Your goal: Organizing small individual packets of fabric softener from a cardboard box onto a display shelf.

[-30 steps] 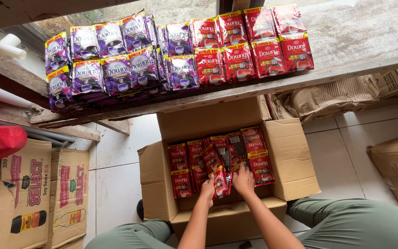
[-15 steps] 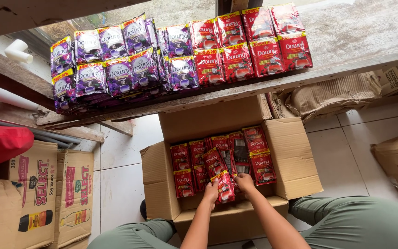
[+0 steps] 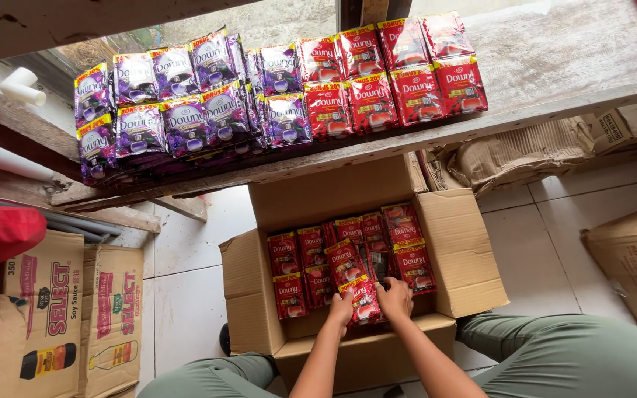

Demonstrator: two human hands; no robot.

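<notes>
- Both hands are down in the open box (image 3: pixel 457 250) on the floor, working on one strip of red sachets (image 3: pixel 363 298) near the box's front wall.
- The left hand (image 3: pixel 341 308) sits at the strip's left edge, the right hand (image 3: pixel 394 298) at its right edge — both touch it, fingers curled against the packs. Whether either is truly pinched shut on the strip I cannot tell; the fingertips are hidden by the packs.
- The strip lies on top of the other red sachets (image 3: pixel 348 254) that fill the box in rows — not yet clear of them.
- Judged from this, the step is getting a hold on that strip. To do it well, grip both long edges evenly and lift straight up, so the linked packs do not snag or drag their neighbours.
- The packs look slick and floppy; a hold near the middle would likely let the ends sag.
- The strip's long axis runs from the front wall toward the box's far side, tilted a little to the left; its printed face is up.
- Above, a wooden shelf (image 3: pixel 554 66) carries purple sachets (image 3: pixel 178 103) at left and red ones at right.
</notes>
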